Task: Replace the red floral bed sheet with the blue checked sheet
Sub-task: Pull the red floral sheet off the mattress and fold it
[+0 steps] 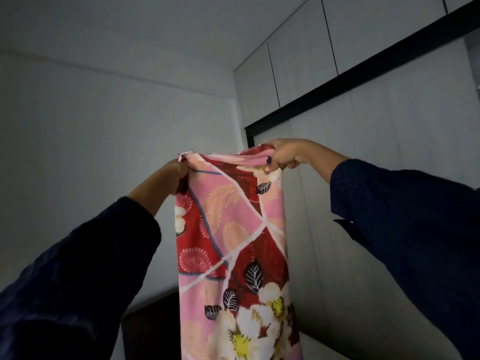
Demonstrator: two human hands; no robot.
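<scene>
The red floral sheet (233, 242) hangs in front of you as a long, narrow band, folded lengthwise, its top edge held high and its length dropping straight down out of the bottom of the view. You hold it by that top edge. Your left hand (178, 172) has its fingers curled round the sheet's upper left corner, with a small tuft of cloth sticking up above the fist. Your right hand (281, 157) clutches the upper right corner, fingers wrapped over a bunch of the fabric, slightly higher than the left. The cloth between your hands sags a little and is creased. Both arms reach up toward the sheet in dark blue sleeves (78, 268). Behind the sheet and to its left is a plain pale wall (104, 113). To the sheet's right stands a white wardrobe (389, 152) crossed by a black trim (363, 71). Low down, just left of the sheet, a dark panel (150, 326) shows; you cannot tell what it belongs to.
</scene>
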